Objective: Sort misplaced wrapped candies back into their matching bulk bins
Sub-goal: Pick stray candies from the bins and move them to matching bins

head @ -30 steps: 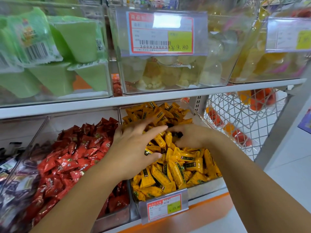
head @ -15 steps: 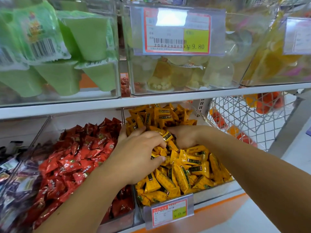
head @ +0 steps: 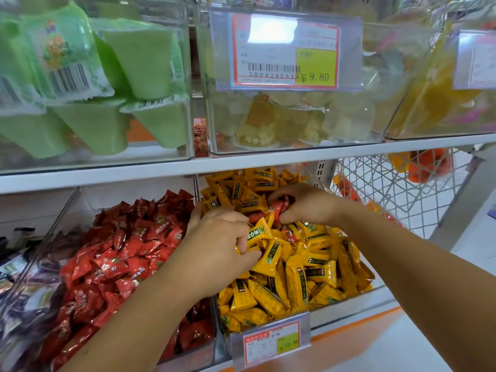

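Red candy (head: 279,206), one, in right hand (head: 308,205)

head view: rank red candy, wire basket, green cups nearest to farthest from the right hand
1. red candy: pinched in the right hand itself.
2. wire basket: just to its right.
3. green cups: upper shelf, far left.

Single head cam, facing forward and down, close on my left hand (head: 222,242) and right hand (head: 303,205); yellow candy bin (head: 349,304) under my grip, upper shelf (head: 268,159) above.
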Demonstrator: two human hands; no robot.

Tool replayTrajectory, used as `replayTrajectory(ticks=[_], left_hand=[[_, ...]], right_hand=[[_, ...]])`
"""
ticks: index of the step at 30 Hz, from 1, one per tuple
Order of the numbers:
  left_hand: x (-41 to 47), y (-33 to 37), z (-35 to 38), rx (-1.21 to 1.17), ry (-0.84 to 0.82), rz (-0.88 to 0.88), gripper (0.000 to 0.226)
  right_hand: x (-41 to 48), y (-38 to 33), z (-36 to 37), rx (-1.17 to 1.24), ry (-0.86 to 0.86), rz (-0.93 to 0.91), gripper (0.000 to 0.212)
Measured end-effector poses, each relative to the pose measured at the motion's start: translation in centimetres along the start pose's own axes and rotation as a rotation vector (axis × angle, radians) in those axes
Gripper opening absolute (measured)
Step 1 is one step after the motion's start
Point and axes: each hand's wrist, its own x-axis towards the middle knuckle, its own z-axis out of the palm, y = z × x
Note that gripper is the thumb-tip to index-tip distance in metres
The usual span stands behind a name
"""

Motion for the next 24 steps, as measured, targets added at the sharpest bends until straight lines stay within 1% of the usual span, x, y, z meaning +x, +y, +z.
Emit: replayTrajectory(ticks=[4,6,11,13,16,18,20,22,24], left_hand=[[0.0,0.1,-0.2,0.006,0.004,-0.025,0.03],[0.1,0.1,-0.1,0.008,0.033,-0.023,0.032],[0.2,-0.1,0.3,0.03,0.095,-0.062,0.033],[0.3,0.0,0.4,0.02,0.146,-0.082,0.04],[0.2,0.0,0.3,-0.039,0.268,-0.077,0.06],[0.2,0.0,0.2,-0.075,0.286,-0.046,0.077],[0.2,0.0,0.1,-0.108,0.245,-0.027,0.087],[0.2,0.0,0.1,-0.128,0.211,-0.009,0.083],[0.1,-0.1,0.2,-0.157,0.201,-0.009,0.072]], right_hand=[[-0.9,-0.5,-0.7,0.205,0.046,0.006,0.046],[-1.2,-0.7,-0.9,0.298,0.06,-0.005,0.047],[-2.3,-1.7,-1.1,0.411,0.137,-0.055,0.047],[-3.0,-2.4,-0.9,0.36,0.198,-0.065,0.048],[-4.2,-3.6,0.2,0.213,0.258,-0.104,0.049],[-4.7,-4.2,1.7,0.206,0.229,-0.189,0.047],[-4.9,-4.1,3.1,0.227,0.179,-0.256,0.045],[-5.2,-3.9,3.4,0.275,0.18,-0.273,0.045],[-5.6,-3.4,3.1,0.276,0.22,-0.272,0.044]])
